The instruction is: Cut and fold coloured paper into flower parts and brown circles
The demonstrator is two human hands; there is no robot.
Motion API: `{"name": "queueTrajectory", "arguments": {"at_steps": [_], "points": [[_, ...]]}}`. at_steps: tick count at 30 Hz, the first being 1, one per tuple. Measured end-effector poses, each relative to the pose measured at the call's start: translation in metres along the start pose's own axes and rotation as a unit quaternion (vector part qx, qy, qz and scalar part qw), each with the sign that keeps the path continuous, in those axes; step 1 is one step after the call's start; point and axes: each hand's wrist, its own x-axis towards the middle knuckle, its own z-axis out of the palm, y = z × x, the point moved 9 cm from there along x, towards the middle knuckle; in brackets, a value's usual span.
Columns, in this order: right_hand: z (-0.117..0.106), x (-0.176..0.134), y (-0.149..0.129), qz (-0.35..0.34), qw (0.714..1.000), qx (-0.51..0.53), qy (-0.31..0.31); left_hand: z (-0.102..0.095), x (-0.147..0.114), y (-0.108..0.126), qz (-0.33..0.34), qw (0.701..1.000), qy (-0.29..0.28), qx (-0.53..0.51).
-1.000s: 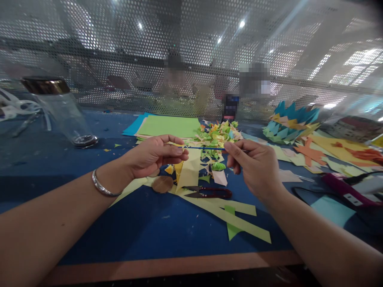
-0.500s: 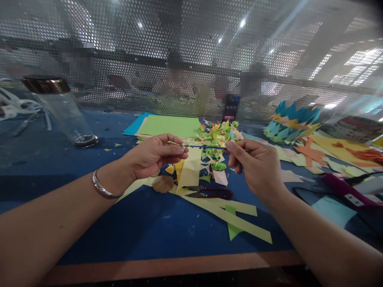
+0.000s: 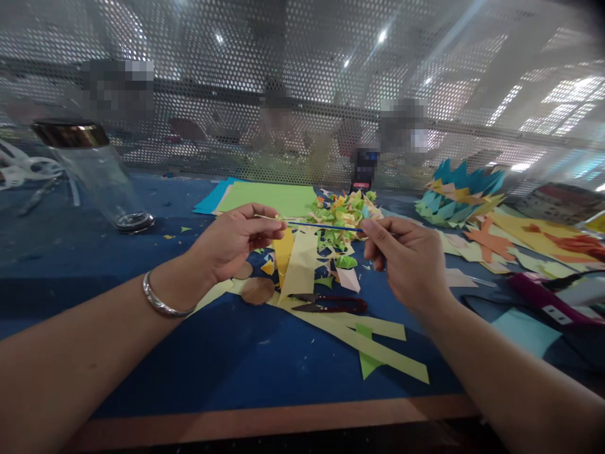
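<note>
A thin blue stick (image 3: pixel 326 226) spans the gap between my two hands, above the paper scraps. My right hand (image 3: pixel 401 258) pinches its right end between thumb and fingers. The other end reaches the fingertips of my left hand (image 3: pixel 241 239), which are closed in a pinch at a small pale yellowish bit (image 3: pixel 282 219), too small to make out. Below lie a pale yellow paper strip (image 3: pixel 300 265) and thread snips (image 3: pixel 331 304) with dark red handles. Two round wooden discs, the larger disc (image 3: pixel 258 291) in front, sit under my left hand.
A heap of small folded paper pieces (image 3: pixel 350 211) lies behind my hands, beside stacked coloured sheets (image 3: pixel 269 198). To the left stands a glass bottle (image 3: pixel 101 180). A layered paper piece (image 3: pixel 460 192) and a purple power strip (image 3: pixel 543 299) are on the right. Perforated metal panel (image 3: pixel 302 82) behind.
My left hand has moved slightly left and up, baring more of the stick's left end. My right hand keeps its pinch and has shifted slightly.
</note>
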Motion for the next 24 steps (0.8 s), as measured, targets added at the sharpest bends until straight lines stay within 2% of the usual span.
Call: {"name": "queueTrajectory", "arguments": {"at_steps": [5,9,12,16,20,24], "points": [[-0.004,0.001,-0.005,-0.018,0.999,-0.051,0.005,-0.005,0.001,0.003,0.035,0.996,0.007,0.079],[0.001,0.000,-0.013,-0.068,0.987,-0.146,-0.023,0.005,-0.001,-0.002,0.025,0.980,-0.042,0.195],[0.005,-0.002,-0.015,-0.088,0.970,-0.222,-0.042,0.014,-0.003,-0.003,0.052,0.958,-0.081,0.271],[0.014,-0.002,-0.010,-0.087,0.948,-0.298,-0.074,0.019,-0.001,-0.004,0.092,0.944,-0.101,0.302],[0.024,-0.003,-0.002,-0.079,0.929,-0.342,-0.119,0.018,0.002,-0.008,0.093,0.939,-0.095,0.317],[0.032,-0.006,0.006,-0.050,0.906,-0.384,-0.172,0.023,0.001,-0.008,0.105,0.923,-0.114,0.351]]}}
